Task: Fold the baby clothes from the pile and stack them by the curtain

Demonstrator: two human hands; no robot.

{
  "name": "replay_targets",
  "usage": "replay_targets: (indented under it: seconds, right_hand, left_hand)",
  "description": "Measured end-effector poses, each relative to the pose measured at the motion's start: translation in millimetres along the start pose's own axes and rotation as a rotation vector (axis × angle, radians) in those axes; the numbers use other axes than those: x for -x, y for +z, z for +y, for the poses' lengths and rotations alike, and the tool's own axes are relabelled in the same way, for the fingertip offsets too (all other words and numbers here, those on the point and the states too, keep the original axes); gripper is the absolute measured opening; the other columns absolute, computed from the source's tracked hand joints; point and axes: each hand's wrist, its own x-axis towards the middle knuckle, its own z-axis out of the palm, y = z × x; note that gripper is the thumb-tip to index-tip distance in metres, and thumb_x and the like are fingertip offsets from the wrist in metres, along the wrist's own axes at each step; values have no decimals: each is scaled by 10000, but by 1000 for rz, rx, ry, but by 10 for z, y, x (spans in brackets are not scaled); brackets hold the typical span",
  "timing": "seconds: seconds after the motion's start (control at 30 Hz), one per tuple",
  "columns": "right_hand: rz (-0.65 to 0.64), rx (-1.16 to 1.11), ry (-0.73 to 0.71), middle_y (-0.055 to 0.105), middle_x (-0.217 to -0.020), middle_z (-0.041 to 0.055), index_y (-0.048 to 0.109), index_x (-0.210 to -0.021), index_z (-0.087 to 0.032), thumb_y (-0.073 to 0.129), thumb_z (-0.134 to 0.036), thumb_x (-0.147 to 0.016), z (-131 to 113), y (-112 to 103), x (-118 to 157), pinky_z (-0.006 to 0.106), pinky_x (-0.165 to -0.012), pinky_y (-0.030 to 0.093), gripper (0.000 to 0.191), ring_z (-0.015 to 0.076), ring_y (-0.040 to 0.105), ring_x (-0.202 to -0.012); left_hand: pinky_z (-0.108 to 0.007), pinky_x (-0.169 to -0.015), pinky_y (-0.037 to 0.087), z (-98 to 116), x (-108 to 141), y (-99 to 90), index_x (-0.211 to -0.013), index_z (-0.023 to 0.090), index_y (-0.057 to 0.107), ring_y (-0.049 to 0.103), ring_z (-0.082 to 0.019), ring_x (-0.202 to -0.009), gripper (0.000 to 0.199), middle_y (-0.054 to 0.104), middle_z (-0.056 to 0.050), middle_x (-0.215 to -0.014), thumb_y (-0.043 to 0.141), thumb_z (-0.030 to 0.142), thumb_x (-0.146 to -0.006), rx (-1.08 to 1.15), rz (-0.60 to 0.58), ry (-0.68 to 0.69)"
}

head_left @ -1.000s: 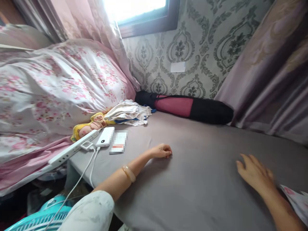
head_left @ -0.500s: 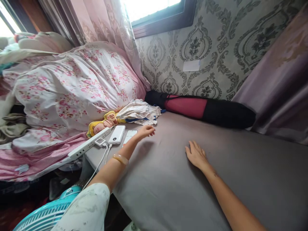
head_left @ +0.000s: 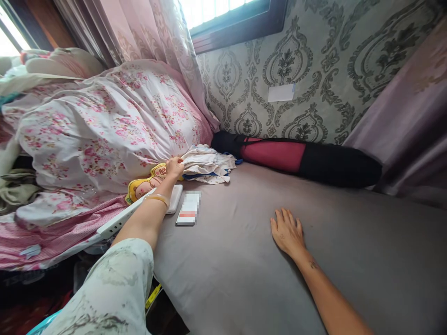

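Note:
My left hand (head_left: 174, 166) is at the left end of a crumpled white garment (head_left: 206, 163) with blue trim, its fingers closed on the cloth edge. A bangle circles the left wrist. Under and beside that forearm are a yellow cartoon cushion (head_left: 141, 188), a white power bank (head_left: 176, 197) and a white power strip (head_left: 117, 225), each partly covered. A phone (head_left: 188, 209) with a blurred screen lies to the right of the power bank. My right hand (head_left: 288, 232) rests palm down on the grey sheet (head_left: 237, 260), fingers spread, holding nothing.
A long black and red bag (head_left: 275, 156) lies along the patterned wall. Floral bedding (head_left: 104, 125) is heaped at left, below pink curtains (head_left: 146, 32). The bed's edge drops off at lower left, where a turquoise rim (head_left: 44, 323) shows.
My left hand has moved left and away from me, from above the sheet near the phone to the garment, and its fingers have closed. My right hand has stayed nearly still.

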Motion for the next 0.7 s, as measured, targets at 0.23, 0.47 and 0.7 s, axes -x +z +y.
replay_targets:
  seconds: [0.23,0.47,0.7]
  right_hand:
    - [38,-17,-3,382,-1511,164,453,-1423,-92,240,-361,-985,-7,-4,17,509,-1135,203,557,304,302,-1407]
    - [39,-49,-1,389,-1502,186,461,-1418,-76,267,-345,-987,-16,-34,31,510,-1133,192,544,320,312,-1401]
    - [35,-97,4,374,-1506,205,453,-1421,-63,279,-338,-982,-22,-36,34,525,-1136,169,545,322,289,-1413]
  left_hand:
    - [-339,-918,415,14,-95,94,-1004,148,689,597,-259,-1001,289,701,-104,-1009,603,186,-731,-144,-72,-57]
    - [-350,-870,437,113,-82,95,-993,148,684,610,-260,-966,257,700,-112,-1009,515,251,-830,-53,-44,-96]
    - [-306,-843,438,520,-21,154,-942,169,584,584,-199,-883,182,646,-71,-910,415,201,-881,232,112,76]
